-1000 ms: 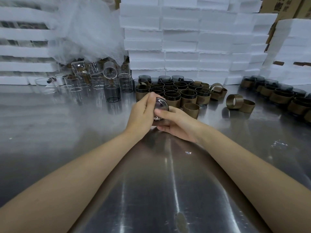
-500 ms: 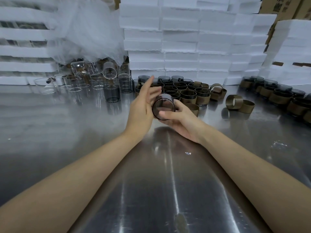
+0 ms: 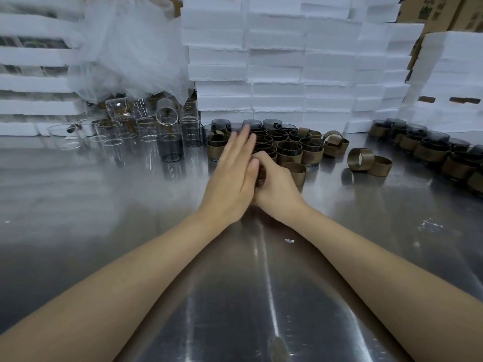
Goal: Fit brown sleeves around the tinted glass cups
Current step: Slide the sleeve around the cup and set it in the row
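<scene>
Steel table (image 3: 78, 210) w/ sleeved cups (image 3: 288, 150), foam stacks (image 3: 274, 61) behind

1. table (image 3: 78, 218): bare metal, brushed, glossy; smeared reflections, long bright streaks.
2. slabs (image 3: 277, 61) stacked behind: white foam, matt, grainy, ragged edges.
3. sheet (image 3: 125, 48), upper left: thin translucent plastic, crinkled, faint sheen.
4. beakers (image 3: 146, 129): clear glass, smooth, shiny.
5. tinted cups (image 3: 287, 148): smoky grey glass, glossy rims.
6. sleeves (image 3: 360, 159): brown, matt, paper-like.
7. held cup (image 3: 261, 176) in right hand (image 3: 277, 189): mostly hidden; dark glossy sliver.
8. boxes (image 3: 444, 9), top right: brown cardboard, dull.
</scene>
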A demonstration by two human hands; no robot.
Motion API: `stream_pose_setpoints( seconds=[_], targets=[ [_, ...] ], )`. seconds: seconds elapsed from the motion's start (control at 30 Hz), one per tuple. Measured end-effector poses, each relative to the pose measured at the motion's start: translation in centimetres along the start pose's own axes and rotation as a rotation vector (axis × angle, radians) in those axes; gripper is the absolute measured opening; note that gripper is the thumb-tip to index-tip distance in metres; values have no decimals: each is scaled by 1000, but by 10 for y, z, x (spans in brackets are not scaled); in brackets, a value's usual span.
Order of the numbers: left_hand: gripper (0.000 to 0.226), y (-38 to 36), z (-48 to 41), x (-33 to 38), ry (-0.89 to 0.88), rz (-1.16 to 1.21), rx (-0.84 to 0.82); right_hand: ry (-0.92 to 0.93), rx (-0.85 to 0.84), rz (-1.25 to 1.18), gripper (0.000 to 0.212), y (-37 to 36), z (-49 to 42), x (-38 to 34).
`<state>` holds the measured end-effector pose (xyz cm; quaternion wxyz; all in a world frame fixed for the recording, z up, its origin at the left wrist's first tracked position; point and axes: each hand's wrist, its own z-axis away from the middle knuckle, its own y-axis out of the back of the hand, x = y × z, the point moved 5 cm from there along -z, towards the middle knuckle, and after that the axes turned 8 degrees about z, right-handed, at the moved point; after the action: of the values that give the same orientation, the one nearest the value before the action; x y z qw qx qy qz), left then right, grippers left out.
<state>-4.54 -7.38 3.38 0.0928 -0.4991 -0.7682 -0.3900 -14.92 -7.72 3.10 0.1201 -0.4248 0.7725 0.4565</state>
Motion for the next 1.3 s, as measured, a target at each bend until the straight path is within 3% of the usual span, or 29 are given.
stream_pose_setpoints(
  seconds=[0.27,0.4,0.53,0.7,0.83,0.93,1.0,1.1,1.17,1.3],
  targets=[
    [49,15,-3,-20,495,785,302,76,-62,-35,62,-6,2,-13],
    [55,10,0,-30,704,1048,269,95,-81,-78,58,-6,3,-17],
    [64,8,0,-35,745,1149,206,102,-118,-218,57,-5,1,-18],
    [68,0,1,-40,784,1084,226,19,-200,-406,48,-13,3,-8],
    [72,-10,3,-31,713,976,72,-82,-37,-469,67,-7,-3,1],
    [59,-19,4,-22,554,802,-118,-152,-3,-315,88,3,-5,7],
    [56,-20,3,-23,537,760,-116,-135,-68,-137,95,3,-3,4],
    [86,-14,3,-29,565,666,-71,-43,-153,97,95,-12,3,-6],
    [88,-11,3,-34,557,556,-68,-18,-201,151,94,-21,6,-8],
    [67,-12,2,-33,463,473,-92,-124,-187,72,101,-19,3,3]
  ],
)
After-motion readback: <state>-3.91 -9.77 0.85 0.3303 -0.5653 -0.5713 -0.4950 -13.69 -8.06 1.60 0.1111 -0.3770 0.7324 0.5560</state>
